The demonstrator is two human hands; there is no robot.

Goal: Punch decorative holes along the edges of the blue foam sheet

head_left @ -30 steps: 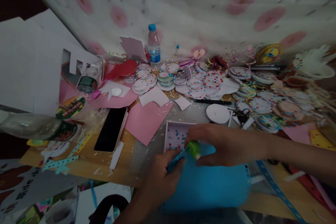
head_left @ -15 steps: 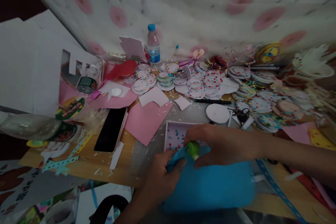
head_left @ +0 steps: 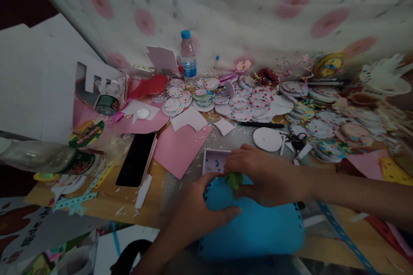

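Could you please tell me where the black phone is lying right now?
The black phone lies left of centre on the table, just left of the pink paper.

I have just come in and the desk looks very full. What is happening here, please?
A person is working with paper at a crowded table. The left hand presses flat on a blue sheet, while the right hand holds a small green thing, perhaps a glue stick, at the sheet's upper edge. A pink tray with confetti dots lies just behind. Many dotted paper circles, a phone and a water bottle lie further off.
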